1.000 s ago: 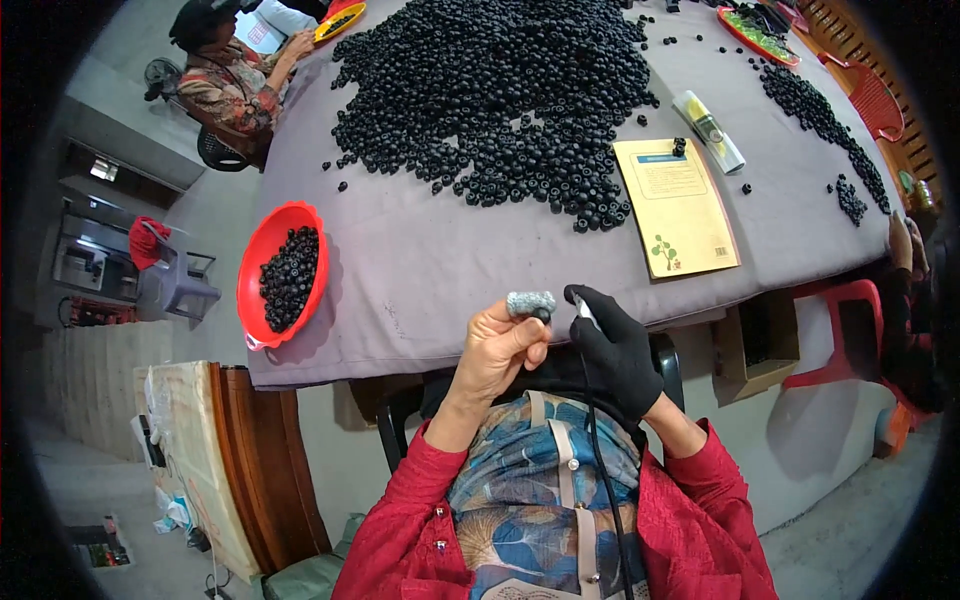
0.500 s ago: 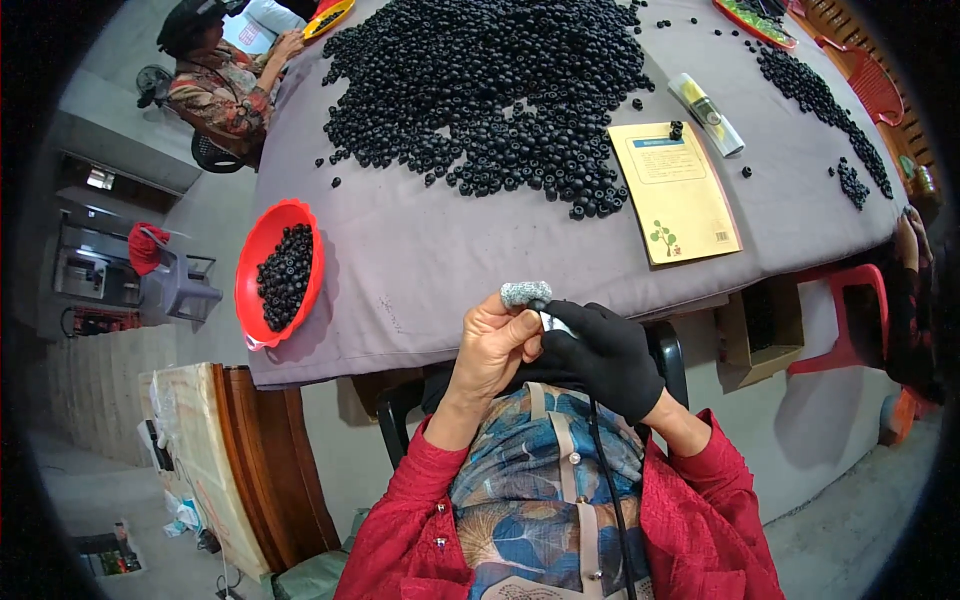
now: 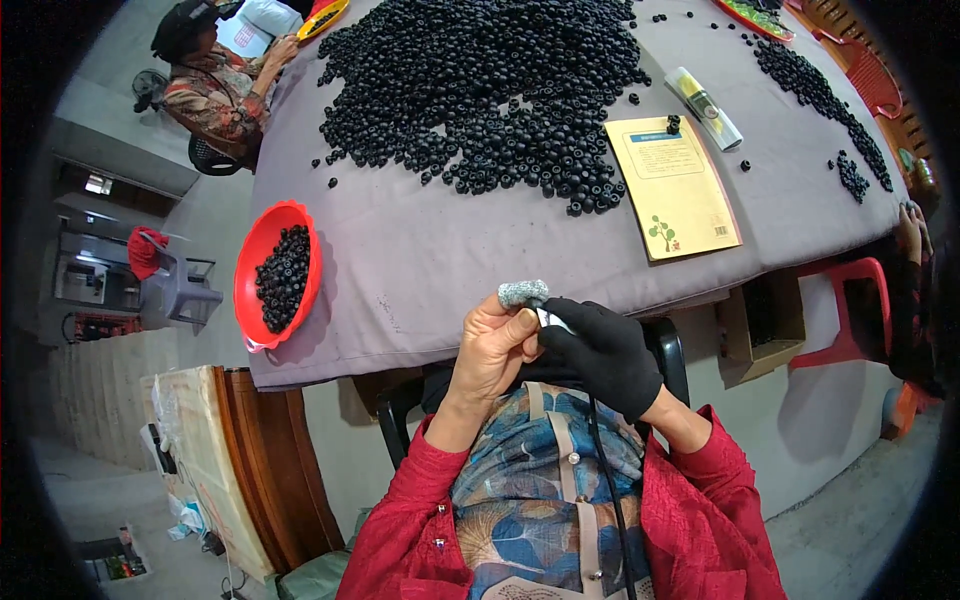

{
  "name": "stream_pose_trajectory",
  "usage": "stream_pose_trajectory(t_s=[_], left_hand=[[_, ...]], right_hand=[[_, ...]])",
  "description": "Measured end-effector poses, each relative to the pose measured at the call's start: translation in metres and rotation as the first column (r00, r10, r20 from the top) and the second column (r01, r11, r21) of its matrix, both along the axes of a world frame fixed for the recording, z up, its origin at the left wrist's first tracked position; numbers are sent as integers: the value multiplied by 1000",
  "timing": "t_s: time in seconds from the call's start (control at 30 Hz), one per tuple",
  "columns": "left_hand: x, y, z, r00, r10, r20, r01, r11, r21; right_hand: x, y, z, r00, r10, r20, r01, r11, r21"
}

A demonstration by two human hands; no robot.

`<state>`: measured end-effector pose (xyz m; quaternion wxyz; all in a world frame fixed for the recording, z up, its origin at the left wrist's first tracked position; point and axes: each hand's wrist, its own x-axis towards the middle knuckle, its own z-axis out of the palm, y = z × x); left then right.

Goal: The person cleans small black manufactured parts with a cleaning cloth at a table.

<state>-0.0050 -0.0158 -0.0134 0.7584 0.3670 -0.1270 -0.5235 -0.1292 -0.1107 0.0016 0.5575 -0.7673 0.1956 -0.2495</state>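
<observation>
Close together above my lap, at the table's front edge, are my two hands. My left hand [image 3: 487,350] is bare except for a grey knitted cover [image 3: 522,293] on its index finger; its thumb and fingers are closed in a pinch. My right hand [image 3: 603,357], in a black glove, is closed around a small white item [image 3: 553,320] beside the left fingertips. What exactly both hands pinch is too small and covered to make out. Beyond them a large heap of black bead-like pieces [image 3: 470,90] lies on the grey tablecloth [image 3: 430,240].
A red bowl [image 3: 240,285] with black pieces stands at the left table edge. Right of the heap lie a yellow booklet [image 3: 680,195] and a clear tube-like pack [image 3: 703,108]. More black pieces [image 3: 820,90] trail along the far right. Another person [image 3: 215,95] sits at the far left.
My hands stay together in nearly the same place, with only a slight shift of the fingers. The whole view has moved a little; nothing else visibly differs.
</observation>
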Motion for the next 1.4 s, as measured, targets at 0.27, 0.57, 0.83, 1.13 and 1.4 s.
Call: stream_pose_trajectory(t_s=[0.27, 0.57, 0.83, 1.13, 1.4], left_hand=[[-3, -1, 2, 1000, 19, -3, -19, 999, 26], [-4, -1, 1, 1000, 27, -5, -27, 999, 17], [-4, 0, -2, 998, 47, 45, -47, 999, 4], [-5, -2, -3, 992, 83, 94, -85, 996, 25], [-5, -2, -5, 987, 89, 135, -95, 995, 39]], right_hand=[[0, -1, 2, 999, 42, -11, -41, 996, 77], [0, -3, 7, 997, 71, -9, -70, 994, 86], [3, -1, 2, 999, 51, 14, -53, 986, 158], [6, -1, -2, 1000, 30, 4, -30, 987, 160], [8, -1, -2, 999, 41, 5, -41, 968, 247]])
